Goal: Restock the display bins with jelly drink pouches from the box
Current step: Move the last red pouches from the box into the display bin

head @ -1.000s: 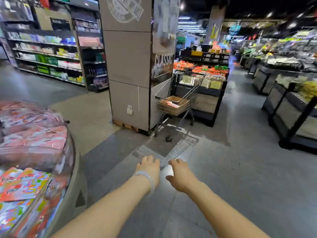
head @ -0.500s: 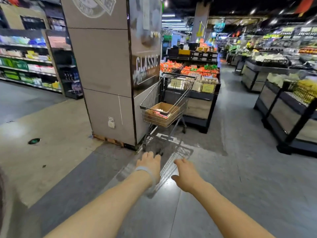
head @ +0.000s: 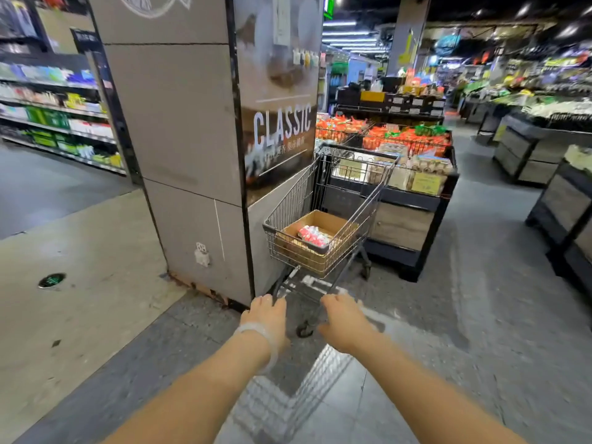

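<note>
A wire shopping cart [head: 352, 200] stands ahead of me beside a grey pillar. Inside it sits an open cardboard box [head: 323, 224] with a few red and white jelly drink pouches [head: 313, 234] at the bottom. My left hand [head: 267, 318], with a clear band on the wrist, and my right hand [head: 344, 322] are stretched forward side by side, palms down, fingers loosely apart, short of the cart and holding nothing. The display bins are out of view.
The grey pillar [head: 179, 149] with a "CLASSIC" poster rises just left of the cart. Behind the cart is a dark display stand [head: 413, 200] with packaged goods. More dark stands [head: 567, 203] line the right side. Shelves [head: 54, 116] run along the far left.
The view has swung right and closed in on the cart. The round bin of pouches at the left has left the frame. Both hands stay outstretched and empty.
</note>
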A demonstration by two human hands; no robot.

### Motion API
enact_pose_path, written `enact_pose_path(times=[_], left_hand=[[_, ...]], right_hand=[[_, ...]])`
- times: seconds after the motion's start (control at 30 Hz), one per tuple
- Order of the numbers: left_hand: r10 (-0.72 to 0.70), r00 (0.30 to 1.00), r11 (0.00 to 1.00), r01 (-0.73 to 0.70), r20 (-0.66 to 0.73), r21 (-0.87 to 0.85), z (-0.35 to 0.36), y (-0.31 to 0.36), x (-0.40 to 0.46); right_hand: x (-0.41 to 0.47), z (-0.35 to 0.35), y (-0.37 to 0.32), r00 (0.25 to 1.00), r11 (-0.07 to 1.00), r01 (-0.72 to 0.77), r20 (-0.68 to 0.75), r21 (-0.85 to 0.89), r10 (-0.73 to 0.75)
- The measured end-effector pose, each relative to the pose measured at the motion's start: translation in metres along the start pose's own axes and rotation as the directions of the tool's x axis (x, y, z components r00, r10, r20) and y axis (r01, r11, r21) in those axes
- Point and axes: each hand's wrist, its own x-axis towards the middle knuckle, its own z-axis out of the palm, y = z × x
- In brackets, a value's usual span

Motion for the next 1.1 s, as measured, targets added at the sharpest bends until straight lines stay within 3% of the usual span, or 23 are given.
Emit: enact_pose_path(times=[0.23, 0.5, 0.8, 1.1], left_hand=[[-0.029, 0.999, 0.999, 0.029, 0.037, -0.021, -0.024, -0.033, 0.165], [0.066, 0.995, 0.998, -0.065, 0.07, -0.018, -0.083, -0.057, 0.377], [0.168, 0.968, 0.983, -0.178, 0.189, 0.037, -0.091, -0.035, 0.564], [0.072, 0.966, 0.997, -0.074, 0.248, 0.001, -0.087, -0.026, 0.746]], right_hand=[[0.172, 0.011, 0.0, 0.997, 0.999, 0.033, 0.064, -0.031, -0.031], [0.363, -0.036, 0.019, 0.997, 0.996, -0.078, 0.026, 0.051, 0.076], [0.528, -0.046, 0.078, 0.98, 0.978, -0.19, 0.068, 0.08, 0.185], [0.709, -0.046, 0.139, 0.961, 0.965, -0.235, 0.178, 0.119, 0.212]])
